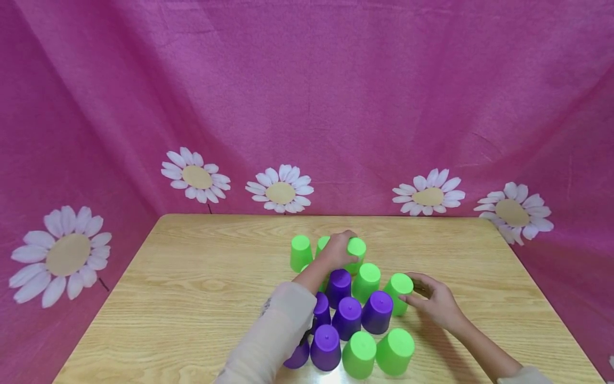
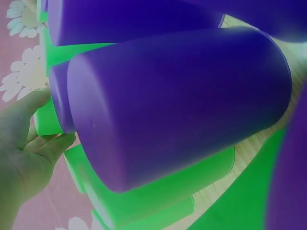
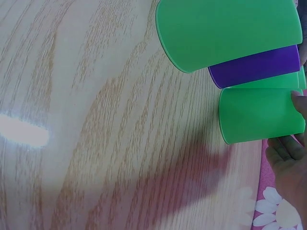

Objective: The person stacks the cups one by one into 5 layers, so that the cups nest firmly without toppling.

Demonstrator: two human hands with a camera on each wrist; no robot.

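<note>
My left hand (image 1: 338, 249) reaches over the group and grips an upside-down green cup (image 1: 356, 248) in the back row. In the left wrist view, that hand (image 2: 21, 148) has thumb and fingers on opposite sides of a green cup (image 2: 47, 117), partly hidden by purple cups (image 2: 177, 105). At the group's right side, my right hand (image 1: 437, 301) holds another upturned green cup (image 1: 399, 290), thumb in front and fingers behind. The right wrist view shows this cup (image 3: 259, 115) standing on its rim, between the thumb and fingers of the hand (image 3: 290, 160).
Several upturned purple cups (image 1: 347, 314) stand close together in the middle. Two green cups (image 1: 395, 349) are at the front right, and another green cup (image 1: 300, 252) stands at the back left. The wooden table (image 1: 192, 277) meets a pink flowered cloth (image 1: 336, 106) behind.
</note>
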